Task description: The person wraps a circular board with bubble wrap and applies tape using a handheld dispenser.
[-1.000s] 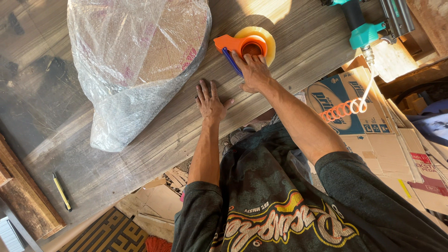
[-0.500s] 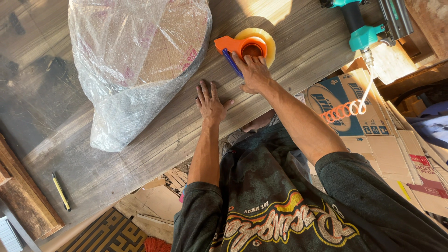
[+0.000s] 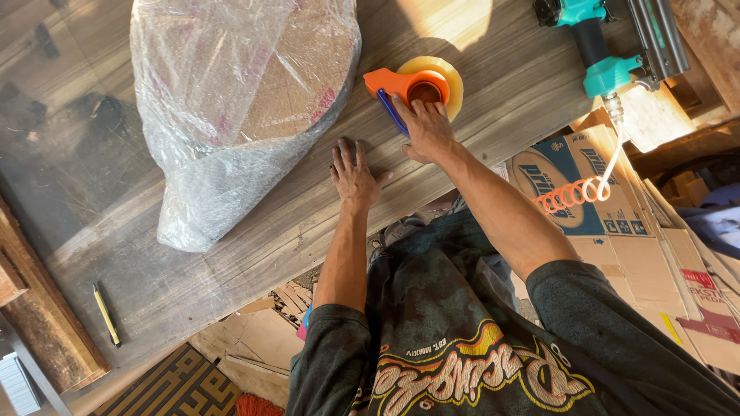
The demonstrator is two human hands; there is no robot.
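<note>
Right hand (image 3: 426,131) on orange tape dispenser (image 3: 415,83) (fingers draped over handle, loose grip) at far side of wooden table (image 3: 231,270). Left hand (image 3: 354,173) open, palm flat on table, just beside bubble-wrapped bundle (image 3: 239,100). Teal nail gun (image 3: 609,42) to right; pencil (image 3: 105,314) well apart.

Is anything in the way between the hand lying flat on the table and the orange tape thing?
Nothing visible: only bare wooden table lies between the left hand and the orange tape dispenser, which the right hand already touches.
</note>
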